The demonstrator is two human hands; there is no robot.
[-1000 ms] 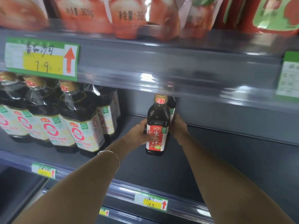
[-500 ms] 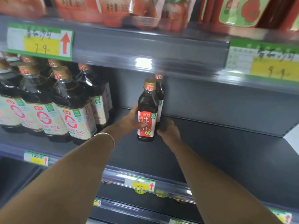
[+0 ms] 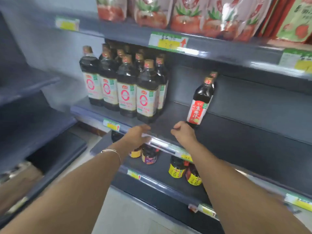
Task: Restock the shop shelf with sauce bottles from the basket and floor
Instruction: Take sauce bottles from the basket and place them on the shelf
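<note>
A dark sauce bottle with a red label (image 3: 198,107) stands on the grey middle shelf (image 3: 236,132), with a second bottle of the same kind (image 3: 213,76) right behind it. My right hand (image 3: 183,132) is at the foot of the front bottle, fingers curled into a loose fist with nothing in them. My left hand (image 3: 137,134) hovers over the shelf's front edge, fingers stretched out and holding nothing. No basket or floor bottles are in view.
Several large dark bottles with white labels (image 3: 128,92) fill the left part of the same shelf. Small yellow-labelled jars (image 3: 176,168) sit on the shelf below. Red pouches (image 3: 185,16) line the top shelf. A cardboard box (image 3: 18,181) is at the lower left.
Both hands have let go of the red-label bottle and drawn back toward the shelf's front edge. The bottle stays standing. The view has pulled back and swung left.
</note>
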